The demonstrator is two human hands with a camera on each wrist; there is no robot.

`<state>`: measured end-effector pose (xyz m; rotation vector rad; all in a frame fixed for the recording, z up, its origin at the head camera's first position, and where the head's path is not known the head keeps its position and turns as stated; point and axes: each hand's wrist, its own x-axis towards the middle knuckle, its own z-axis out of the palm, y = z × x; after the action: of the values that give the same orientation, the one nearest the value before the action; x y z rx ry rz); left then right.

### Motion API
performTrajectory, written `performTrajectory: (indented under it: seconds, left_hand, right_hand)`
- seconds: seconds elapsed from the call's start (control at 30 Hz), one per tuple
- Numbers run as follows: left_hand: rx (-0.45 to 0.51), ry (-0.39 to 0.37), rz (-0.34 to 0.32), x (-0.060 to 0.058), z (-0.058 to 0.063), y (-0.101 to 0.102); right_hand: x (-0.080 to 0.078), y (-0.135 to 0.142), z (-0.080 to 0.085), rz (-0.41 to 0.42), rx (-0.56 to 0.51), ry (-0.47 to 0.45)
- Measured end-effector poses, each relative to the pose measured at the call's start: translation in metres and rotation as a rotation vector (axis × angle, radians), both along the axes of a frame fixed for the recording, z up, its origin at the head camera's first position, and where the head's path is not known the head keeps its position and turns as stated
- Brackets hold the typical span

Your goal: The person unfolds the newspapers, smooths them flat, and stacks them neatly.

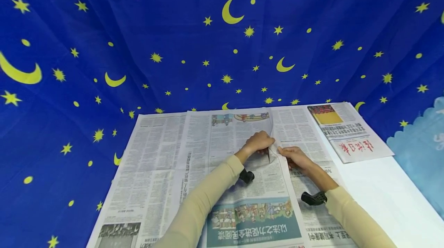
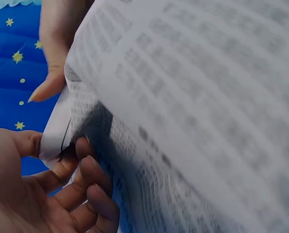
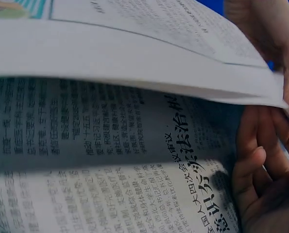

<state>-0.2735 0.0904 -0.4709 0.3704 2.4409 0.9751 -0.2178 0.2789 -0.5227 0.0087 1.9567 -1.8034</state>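
A newspaper sheet [image 1: 248,186] with a green illustrated banner lies over other spread pages, its right edge lifted. My left hand [image 1: 260,142] pinches that edge between thumb and index finger; in the left wrist view the left hand [image 2: 61,189] has its other fingers curled beneath the paper [image 2: 183,87]. Just to the right, my right hand [image 1: 296,157] pinches the same edge. In the right wrist view the right hand [image 3: 270,160] grips the raised sheet's corner [image 3: 261,92], fingers underneath. A short dark crease or slit shows between the hands; which one I cannot tell.
Beneath lie more newspaper pages [image 1: 152,155] on a white table [image 1: 388,198]. A folded newspaper [image 1: 350,132] with red characters lies at the back right. Behind and to the left hangs a blue cloth [image 1: 194,40] with yellow stars and moons; light blue cloth [image 1: 423,148] is at right.
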Motion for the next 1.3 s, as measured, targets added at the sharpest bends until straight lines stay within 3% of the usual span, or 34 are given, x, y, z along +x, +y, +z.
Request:
performTrajectory:
  seconds: [0.2, 0.5, 0.63, 0.8, 1.07, 1.3]
  left_hand:
    - [0.184, -0.061, 0.011, -0.001, 0.011, -0.017]
    - [0.400, -0.288, 0.067, -0.006, 0.034, -0.049]
    - [0.426, -0.327, 0.079, -0.007, 0.045, -0.062]
    - [0.413, -0.322, 0.064, -0.007, 0.066, -0.079]
    - [0.425, -0.314, 0.041, -0.008, 0.112, -0.122]
    - [0.425, -0.339, 0.046, 0.006, 0.150, -0.170]
  right_hand:
    - [0.001, 0.004, 0.000, -0.015, -0.109, -0.063]
    - [0.002, 0.003, 0.001, -0.052, -0.005, -0.054]
    - [0.002, 0.001, 0.001, -0.043, 0.055, -0.023]
    - [0.002, -0.002, 0.000, -0.020, 0.095, 0.015]
    - [0.002, -0.003, 0.004, -0.019, 0.109, 0.003]
    - [0.002, -0.003, 0.007, 0.002, 0.159, -0.005]
